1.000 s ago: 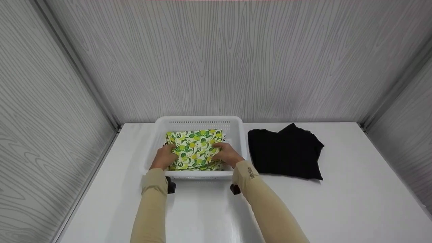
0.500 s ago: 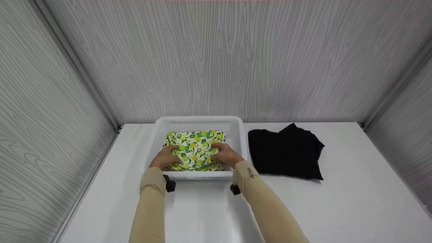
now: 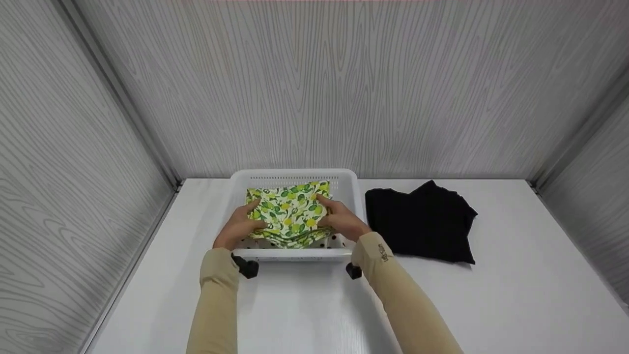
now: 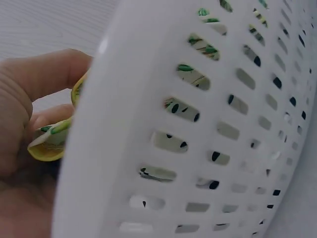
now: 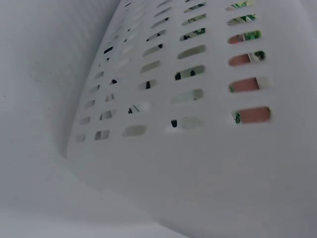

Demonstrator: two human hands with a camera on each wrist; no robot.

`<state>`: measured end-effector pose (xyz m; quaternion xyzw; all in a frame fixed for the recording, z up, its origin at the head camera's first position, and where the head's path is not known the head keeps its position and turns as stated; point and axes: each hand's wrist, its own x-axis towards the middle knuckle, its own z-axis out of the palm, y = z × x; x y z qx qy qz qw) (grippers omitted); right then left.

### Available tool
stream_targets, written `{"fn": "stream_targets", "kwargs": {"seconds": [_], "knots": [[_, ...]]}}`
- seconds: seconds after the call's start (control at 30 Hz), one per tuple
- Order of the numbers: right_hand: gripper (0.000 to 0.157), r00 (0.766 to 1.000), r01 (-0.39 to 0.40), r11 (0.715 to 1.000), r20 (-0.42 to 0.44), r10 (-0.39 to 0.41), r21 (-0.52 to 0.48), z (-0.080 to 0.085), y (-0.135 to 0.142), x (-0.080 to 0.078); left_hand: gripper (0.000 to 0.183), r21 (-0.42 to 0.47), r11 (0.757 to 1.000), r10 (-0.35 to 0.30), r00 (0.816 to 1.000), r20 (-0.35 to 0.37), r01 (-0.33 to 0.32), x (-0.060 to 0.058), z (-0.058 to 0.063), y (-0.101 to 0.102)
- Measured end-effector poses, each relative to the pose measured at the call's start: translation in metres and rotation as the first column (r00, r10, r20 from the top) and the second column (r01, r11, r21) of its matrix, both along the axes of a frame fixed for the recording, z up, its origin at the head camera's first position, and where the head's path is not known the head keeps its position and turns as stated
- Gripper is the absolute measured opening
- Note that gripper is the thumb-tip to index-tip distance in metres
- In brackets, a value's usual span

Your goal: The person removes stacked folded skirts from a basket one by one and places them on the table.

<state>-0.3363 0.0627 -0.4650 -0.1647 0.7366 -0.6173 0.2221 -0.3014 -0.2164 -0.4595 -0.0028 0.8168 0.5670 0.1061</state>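
Note:
A folded cloth (image 3: 290, 211) with a green and yellow lemon print is held between both hands, over a white slotted basket (image 3: 295, 253). My left hand (image 3: 237, 227) grips its left side, thumb on top. On the right side my right hand (image 3: 345, 221) grips it the same way. The cloth's front edge sags in loose layers, and beneath it shows a white fabric with black spots (image 3: 323, 243) in the basket. In the left wrist view, the yellow-edged cloth (image 4: 52, 141) sits in the curled hand behind the basket wall. Most of the right hand is hidden by the basket in the right wrist view.
A black folded garment (image 3: 420, 223) lies on the white table (image 3: 304, 305), close to the basket's right side. Grey wood-grain panels (image 3: 314, 88) stand behind and to both sides. The basket is near the back panel.
Both hands have raised the lemon-print cloth off the spotted fabric, which now shows below it. The cloth's front edge has bunched and sagged. The view has shifted slightly.

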Motion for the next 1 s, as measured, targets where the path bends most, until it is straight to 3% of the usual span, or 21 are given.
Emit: {"fn": "stream_targets", "kwargs": {"seconds": [0.3,0.57,1.0], "knots": [[0.081,0.998,0.011,0.999,-0.065,-0.014,-0.04,0.017,0.02,0.007,0.081,0.036,0.999,0.019,0.996,-0.083,-0.016,0.007,0.011,0.007],[0.083,0.998,0.035,0.995,-0.048,-0.04,-0.097,0.027,0.04,0.014,0.081,0.075,0.997,0.026,0.991,-0.131,-0.016,0.016,0.022,0.022],[0.084,0.991,0.015,0.993,-0.131,-0.03,-0.117,0.037,0.07,0.027,0.087,0.083,0.996,0.054,0.983,-0.174,-0.04,0.027,0.025,0.048]]}}
